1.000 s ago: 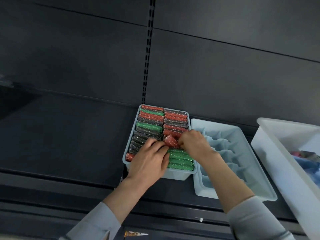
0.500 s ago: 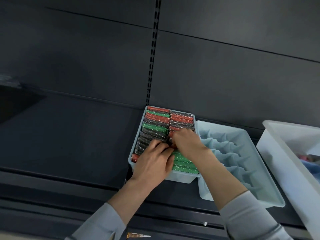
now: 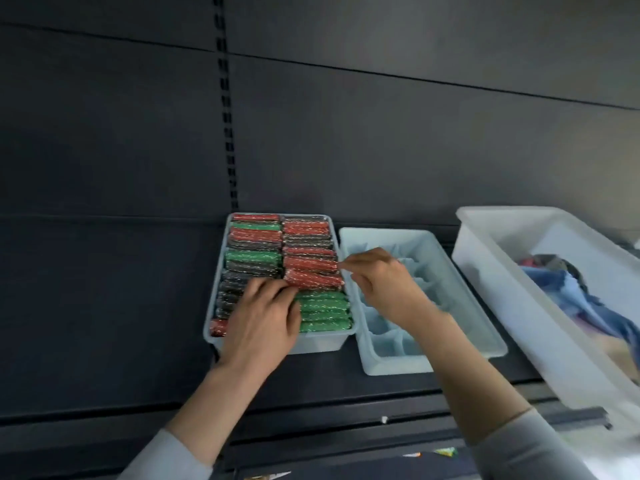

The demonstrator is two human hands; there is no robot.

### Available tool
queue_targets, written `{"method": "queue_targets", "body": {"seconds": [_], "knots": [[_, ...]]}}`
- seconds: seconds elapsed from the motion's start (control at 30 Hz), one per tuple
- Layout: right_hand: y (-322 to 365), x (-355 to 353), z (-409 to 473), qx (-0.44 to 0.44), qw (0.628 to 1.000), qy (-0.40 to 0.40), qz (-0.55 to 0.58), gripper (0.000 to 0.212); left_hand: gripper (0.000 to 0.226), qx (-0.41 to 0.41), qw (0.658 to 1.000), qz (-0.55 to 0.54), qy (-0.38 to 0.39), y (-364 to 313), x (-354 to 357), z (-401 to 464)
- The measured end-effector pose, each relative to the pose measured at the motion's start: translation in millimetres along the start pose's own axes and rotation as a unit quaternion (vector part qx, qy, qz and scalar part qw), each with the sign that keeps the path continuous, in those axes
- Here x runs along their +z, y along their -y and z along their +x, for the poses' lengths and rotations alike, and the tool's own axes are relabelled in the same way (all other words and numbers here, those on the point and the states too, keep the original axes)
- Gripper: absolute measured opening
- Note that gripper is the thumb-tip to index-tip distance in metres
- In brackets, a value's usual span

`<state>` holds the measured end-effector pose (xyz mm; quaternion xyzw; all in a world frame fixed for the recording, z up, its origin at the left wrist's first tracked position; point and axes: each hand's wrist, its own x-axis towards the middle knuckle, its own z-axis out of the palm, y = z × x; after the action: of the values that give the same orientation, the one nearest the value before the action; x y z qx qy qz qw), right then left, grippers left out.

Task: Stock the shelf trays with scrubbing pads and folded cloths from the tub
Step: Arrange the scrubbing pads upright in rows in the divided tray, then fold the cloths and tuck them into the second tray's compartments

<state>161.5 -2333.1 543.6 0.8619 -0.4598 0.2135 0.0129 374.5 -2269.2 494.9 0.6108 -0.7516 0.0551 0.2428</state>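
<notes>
Scrubbing pads (image 3: 254, 259) under left hand (image 3: 263, 323)

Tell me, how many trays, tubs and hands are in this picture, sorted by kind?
Shelf trays: 2 (the full tray packed with scrubbing pads, the empty tray beside it)
White tub: 1
Hands: 2 (left hand, right hand)
Total: 5
</notes>
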Motion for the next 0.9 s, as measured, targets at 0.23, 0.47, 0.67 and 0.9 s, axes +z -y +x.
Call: {"method": "queue_targets", "body": {"seconds": [0.23,0.47,0.67,0.9], "knots": [[-100.2,-102.4,-92.9,0.123,0.987,-0.05,-0.093,0.023,0.024,0.018,0.998,0.024,-0.055,-56.0,-14.8,42.1],[-274.7,-165.5,-169.8,0.285,0.949,0.048,-0.126,0.043,0.025,0.1,0.989,-0.102,-0.044,-215.4,43.1,106.5],[-371.0,-167.7,-193.8,0.264,0.946,0.161,-0.1,0.028,0.027,0.15,0.979,-0.133,0.039,-342.7,101.6,152.3],[-378.6,-141.0,-143.7,0.117,0.97,0.208,-0.051,0.031,0.023,0.098,0.986,-0.106,0.086,-361.5,114.7,171.3]]}}
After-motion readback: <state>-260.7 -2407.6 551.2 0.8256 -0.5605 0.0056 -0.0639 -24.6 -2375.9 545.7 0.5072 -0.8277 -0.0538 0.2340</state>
